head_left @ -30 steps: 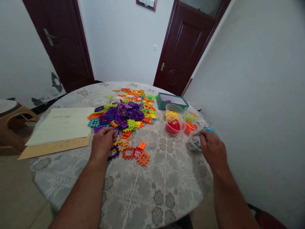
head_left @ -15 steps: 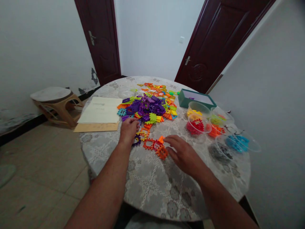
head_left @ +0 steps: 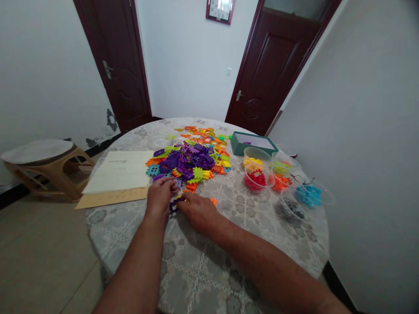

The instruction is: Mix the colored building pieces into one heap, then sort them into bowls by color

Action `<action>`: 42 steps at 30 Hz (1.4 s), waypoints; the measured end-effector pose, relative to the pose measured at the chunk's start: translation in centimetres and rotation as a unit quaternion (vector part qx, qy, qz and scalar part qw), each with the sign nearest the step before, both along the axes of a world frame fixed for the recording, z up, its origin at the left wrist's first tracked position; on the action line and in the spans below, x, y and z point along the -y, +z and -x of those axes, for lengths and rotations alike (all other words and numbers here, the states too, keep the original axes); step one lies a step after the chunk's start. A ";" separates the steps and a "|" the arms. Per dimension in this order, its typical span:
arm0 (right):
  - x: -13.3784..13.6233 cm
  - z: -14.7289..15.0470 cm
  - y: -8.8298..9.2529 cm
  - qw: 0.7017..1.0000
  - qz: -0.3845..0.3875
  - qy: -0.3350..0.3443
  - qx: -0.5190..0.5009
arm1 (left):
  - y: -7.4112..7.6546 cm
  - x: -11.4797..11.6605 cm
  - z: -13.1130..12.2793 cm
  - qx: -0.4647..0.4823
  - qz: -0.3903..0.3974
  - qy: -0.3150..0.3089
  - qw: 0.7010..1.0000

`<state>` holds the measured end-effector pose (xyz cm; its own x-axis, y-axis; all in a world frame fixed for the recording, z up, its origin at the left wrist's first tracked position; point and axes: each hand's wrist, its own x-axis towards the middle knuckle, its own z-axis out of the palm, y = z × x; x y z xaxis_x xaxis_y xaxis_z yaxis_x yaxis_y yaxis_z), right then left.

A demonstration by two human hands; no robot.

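Observation:
A heap of plastic interlocking building pieces, mostly purple with green, yellow, orange and blue ones, lies on the table. My left hand rests at the heap's near left edge, fingers curled; what they hold, if anything, is hidden. Close by its fingertips is a pale purple piece. Reaching across to the left, my right hand has its fingertips closed on a dark purple square piece lying in front of the heap. The right hand covers most of the loose pieces there; an orange tip shows behind it.
Clear plastic tubs hold sorted pieces, among them red and blue, on the right. Behind them stands a green box. Paper sheets lie at the left. A stool stands beyond the table.
My right hand has moved left from the orange and red pieces to the dark purple piece near my left hand. The view has tilted up and shifted right.

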<state>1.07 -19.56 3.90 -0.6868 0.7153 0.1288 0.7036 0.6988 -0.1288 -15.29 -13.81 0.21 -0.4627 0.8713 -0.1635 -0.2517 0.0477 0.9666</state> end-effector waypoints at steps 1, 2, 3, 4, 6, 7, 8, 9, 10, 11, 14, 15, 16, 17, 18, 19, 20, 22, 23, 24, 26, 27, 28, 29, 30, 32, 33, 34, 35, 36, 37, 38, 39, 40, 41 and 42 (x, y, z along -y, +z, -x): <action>0.1 -0.5 0.4 1.000 0.009 -0.008 -0.013 | 0.0 0.0 0.1 0.006 -0.002 -0.003 1.000; 0.1 -1.1 1.0 0.999 0.020 -0.015 -0.030 | 0.0 0.0 0.2 0.010 -0.003 -0.005 1.000; 0.1 -1.8 1.7 0.998 0.032 -0.021 -0.049 | 0.0 0.1 0.2 0.012 -0.004 -0.005 1.000; 0.1 -2.7 2.5 0.996 0.048 -0.024 -0.070 | 0.0 0.1 0.2 0.010 -0.004 -0.003 1.000; -0.6 -4.9 4.3 0.990 0.091 -0.023 -0.102 | 0.0 0.1 0.0 -0.002 -0.003 -0.001 1.000; -1.2 -6.3 5.2 0.987 0.118 -0.021 -0.108 | -0.1 0.2 -0.2 -0.011 -0.002 0.000 1.000; -2.1 -7.7 6.1 0.982 0.150 -0.022 -0.109 | -0.2 0.2 -0.3 -0.021 -0.001 0.001 1.000; -3.3 -9.2 6.8 0.977 0.181 -0.028 -0.109 | -0.3 0.2 -0.4 -0.032 0.000 0.001 0.999; -4.7 -10.8 7.5 0.969 0.212 -0.047 -0.114 | -0.4 0.1 -0.5 -0.041 0.001 0.000 0.999; -6.2 -12.3 8.0 0.958 0.238 -0.086 -0.136 | -0.5 0.1 -0.5 -0.053 0.002 0.000 0.999; -11.0 -16.6 9.4 0.871 0.199 -0.298 -0.336 | -0.9 0.0 -0.4 -0.119 0.009 -0.007 0.993; -12.3 -17.8 9.7 0.848 0.172 -0.333 -0.375 | -1.0 0.0 -0.3 -0.145 0.011 -0.012 0.989; -13.3 -18.7 10.0 0.825 0.144 -0.362 -0.410 | -1.2 0.0 -0.2 -0.169 0.013 -0.016 0.985; -14.1 -19.5 10.2 0.811 0.122 -0.378 -0.431 | -1.2 -0.1 -0.2 -0.186 0.015 -0.019 0.982; -14.4 -19.9 10.3 0.803 0.108 -0.386 -0.441 | -1.3 -0.1 -0.1 -0.196 0.016 -0.021 0.980; -14.3 -20.1 10.1 0.794 0.098 -0.395 -0.451 | -1.4 -0.1 -0.1 -0.201 0.015 -0.021 0.979; -13.9 -20.1 9.8 0.789 0.093 -0.400 -0.457 | -1.4 -0.1 0.0 -0.203 0.013 -0.021 0.979; -12.1 -19.3 8.6 0.799 0.099 -0.385 -0.451 | -1.5 -0.1 0.0 -0.206 0.008 -0.021 0.978; -10.8 -18.7 7.9 0.816 0.110 -0.366 -0.434 | -1.5 -0.1 -0.1 -0.209 0.007 -0.021 0.978; -9.4 -17.9 7.0 0.838 0.124 -0.341 -0.408 | -1.4 0.0 -0.1 -0.214 0.007 -0.020 0.977; -6.2 -16.3 5.3 0.889 0.152 -0.277 -0.330 | -1.2 0.1 -0.2 -0.227 0.012 -0.019 0.974; -4.6 -15.5 4.6 0.912 0.158 -0.245 -0.287 | -1.1 0.2 -0.3 -0.234 0.014 -0.016 0.972; -3.0 -14.8 3.8 0.932 0.161 -0.217 -0.243 | -1.1 0.2 -0.4 -0.237 0.013 -0.019 0.971; -1.5 -14.3 3.2 0.946 0.159 -0.193 -0.204 | -1.0 0.3 -0.5 -0.245 0.006 -0.016 0.969; -0.2 -13.8 2.6 0.957 0.154 -0.176 -0.171 | -1.0 0.3 -0.6 -0.257 0.001 -0.012 0.966; 2.1 -12.9 1.6 0.969 0.146 -0.159 -0.118 | -1.1 0.2 -0.8 -0.265 0.004 -0.012 0.964; 3.1 -12.5 1.2 0.972 0.143 -0.156 -0.100 | -1.2 0.2 -0.9 -0.268 0.007 -0.011 0.963; 3.9 -12.0 0.7 0.974 0.141 -0.155 -0.086 | -1.2 0.1 -0.9 -0.269 0.010 -0.011 0.963; 4.6 -11.5 0.3 0.975 0.139 -0.156 -0.074 | -1.3 0.1 -0.9 -0.270 0.012 -0.012 0.963; 5.1 -11.0 0.0 0.975 0.137 -0.160 -0.063 | -1.3 0.1 -0.9 -0.272 0.013 -0.013 0.962; 5.5 -10.4 -0.4 0.975 0.136 -0.166 -0.053 | -1.3 0.1 -0.9 -0.276 0.012 -0.015 0.961; 5.7 -10.0 -0.6 0.975 0.134 -0.174 -0.045 | -1.3 0.2 -0.9 -0.281 0.010 -0.018 0.959; 5.7 -9.6 -0.9 0.974 0.133 -0.180 -0.040 | -1.2 0.2 -0.9 -0.288 0.008 -0.019 0.957; 5.5 -9.4 -1.1 0.973 0.132 -0.185 -0.039 | -1.2 0.3 -0.9 -0.295 0.005 -0.021 0.955; 5.2 -9.3 -1.2 0.973 0.131 -0.186 -0.041 | -1.1 0.4 -1.0 -0.299 0.002 -0.021 0.954; 4.8 -9.3 -1.2 0.973 0.130 -0.184 -0.046 | -1.0 0.5 -1.2 -0.299 -0.001 -0.022 0.954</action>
<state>10.36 -24.35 2.66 -0.3728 0.9270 -0.0411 0.8771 0.3376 -0.3418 -14.08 -14.28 -0.78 -0.4359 0.8919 0.1208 0.3471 0.0427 0.9368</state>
